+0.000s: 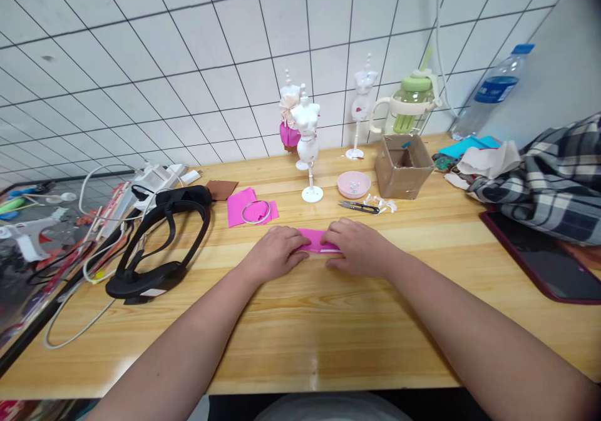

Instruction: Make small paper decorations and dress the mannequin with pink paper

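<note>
A narrow folded strip of pink fabric (313,239) lies on the wooden table, with a thin white line along its near edge at the right. My left hand (277,252) pinches its left end between thumb and fingers. At the other end my right hand (357,248) grips it the same way; the fingers cover both ends. Just beyond stand a white mini dress form (308,134) and thread snips (359,207) lying beside small white scraps (387,204). To the left, a metal ring (243,213) rests on another piece of pink fabric (235,209).
Behind are a pink dish (345,192) of small shiny bits, a cardboard box (399,184), a dress form in pink (290,134), another bare one (361,107) and a green-lidded cup (416,84). A black headset (136,283) with cables sits left; a tablet (544,261) and plaid cloth (558,171) right.
</note>
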`<state>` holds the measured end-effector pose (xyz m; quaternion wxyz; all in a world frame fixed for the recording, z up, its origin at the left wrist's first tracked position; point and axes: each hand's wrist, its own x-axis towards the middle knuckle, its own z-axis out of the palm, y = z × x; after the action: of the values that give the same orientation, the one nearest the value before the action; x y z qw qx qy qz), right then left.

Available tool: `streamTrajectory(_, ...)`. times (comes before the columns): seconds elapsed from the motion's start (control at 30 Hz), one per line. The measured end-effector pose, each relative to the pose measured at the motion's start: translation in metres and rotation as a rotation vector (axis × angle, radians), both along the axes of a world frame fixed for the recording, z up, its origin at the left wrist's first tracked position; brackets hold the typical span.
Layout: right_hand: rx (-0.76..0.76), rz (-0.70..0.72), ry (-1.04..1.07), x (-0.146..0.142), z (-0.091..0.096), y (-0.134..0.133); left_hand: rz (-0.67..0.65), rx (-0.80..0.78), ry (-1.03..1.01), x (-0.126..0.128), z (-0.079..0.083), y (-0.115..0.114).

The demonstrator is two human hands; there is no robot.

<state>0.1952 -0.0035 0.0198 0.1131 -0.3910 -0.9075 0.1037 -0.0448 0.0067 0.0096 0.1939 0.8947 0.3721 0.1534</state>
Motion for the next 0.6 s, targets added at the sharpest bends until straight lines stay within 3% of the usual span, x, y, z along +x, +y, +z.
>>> streamTrajectory(0.3, 0.02, -0.009, -0.103, -0.0013, -0.0087, 0.0022, 0.059, -0.055, -0.097, -0.0007, 0.0017, 0.0002)
streamTrajectory(0.6, -0.02, -0.052, -0.147, -0.0026, -0.0033, 0.0019, 0.089, 0.115, 0.102, 0.0026, 0.0014, -0.0012)
